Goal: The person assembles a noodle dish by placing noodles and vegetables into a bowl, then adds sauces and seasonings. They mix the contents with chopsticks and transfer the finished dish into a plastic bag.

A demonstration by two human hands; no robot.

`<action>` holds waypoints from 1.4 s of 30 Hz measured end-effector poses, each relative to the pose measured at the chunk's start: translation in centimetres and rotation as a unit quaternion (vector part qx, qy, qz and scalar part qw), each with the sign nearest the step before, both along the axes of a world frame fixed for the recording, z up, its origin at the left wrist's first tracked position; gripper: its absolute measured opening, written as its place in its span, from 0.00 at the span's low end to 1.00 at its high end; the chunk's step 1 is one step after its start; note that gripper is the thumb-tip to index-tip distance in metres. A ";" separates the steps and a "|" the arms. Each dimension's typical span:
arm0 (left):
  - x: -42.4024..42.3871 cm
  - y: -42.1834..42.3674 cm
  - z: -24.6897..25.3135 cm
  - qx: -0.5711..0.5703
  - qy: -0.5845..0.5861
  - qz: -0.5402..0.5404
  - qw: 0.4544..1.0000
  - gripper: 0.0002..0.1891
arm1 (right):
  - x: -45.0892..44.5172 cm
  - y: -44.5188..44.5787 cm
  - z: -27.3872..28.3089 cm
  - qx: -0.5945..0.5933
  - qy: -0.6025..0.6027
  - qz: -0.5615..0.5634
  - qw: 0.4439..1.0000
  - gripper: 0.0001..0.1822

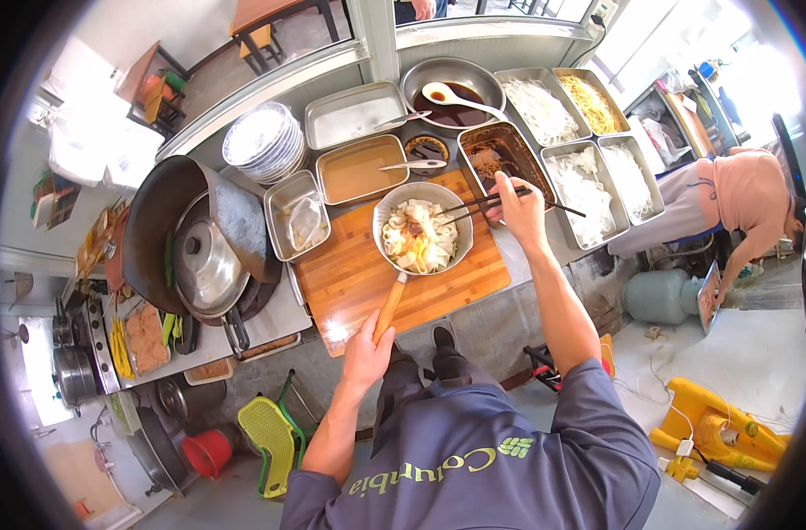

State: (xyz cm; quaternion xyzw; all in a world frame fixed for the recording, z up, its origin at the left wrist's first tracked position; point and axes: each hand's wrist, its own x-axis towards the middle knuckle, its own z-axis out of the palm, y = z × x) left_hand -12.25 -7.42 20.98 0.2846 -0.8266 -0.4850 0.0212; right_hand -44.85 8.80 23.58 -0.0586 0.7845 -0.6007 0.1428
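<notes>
My left hand [367,352] grips the wooden handle [391,306] of a metal saucepan [468,248], which sits over a bamboo cutting board [350,281]. Inside the pan lie wide pale noodles [424,232] topped with a reddish-brown sauce. Dark chopsticks [472,209] are held in my right hand [517,212], their tips among the noodles at the pan's right side. Just beyond that hand stands a steel tray of dark chili sauce [509,159].
Steel trays of noodles [578,192] line the right. Behind the board are a tray of brownish liquid [356,173], a bowl of dark sauce with a ladle [457,112] and stacked plates [260,140]. A large pot [177,232] stands left. Another person [748,192] bends over at right.
</notes>
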 end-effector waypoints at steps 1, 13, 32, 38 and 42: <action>-0.3 0.1 0.4 -0.006 0.005 -0.007 1.000 0.26 | 0.1 0.1 -1.5 -0.002 -0.004 0.017 1.000 0.22; -0.4 1.3 3.1 -0.054 0.053 0.020 0.997 0.25 | -0.9 -0.5 -4.6 -0.077 -0.158 0.096 0.980 0.21; -0.7 0.9 6.3 -0.097 -0.009 0.011 0.995 0.23 | -1.0 -0.1 -6.5 -0.116 -0.115 0.117 0.980 0.18; -1.0 1.3 6.0 -0.126 0.019 -0.012 0.992 0.22 | -3.3 0.4 -5.5 -0.113 -0.042 0.078 0.990 0.19; -1.0 1.3 6.6 -0.107 -0.016 -0.003 0.994 0.22 | -0.3 1.2 -6.7 -0.123 -0.180 0.128 0.967 0.19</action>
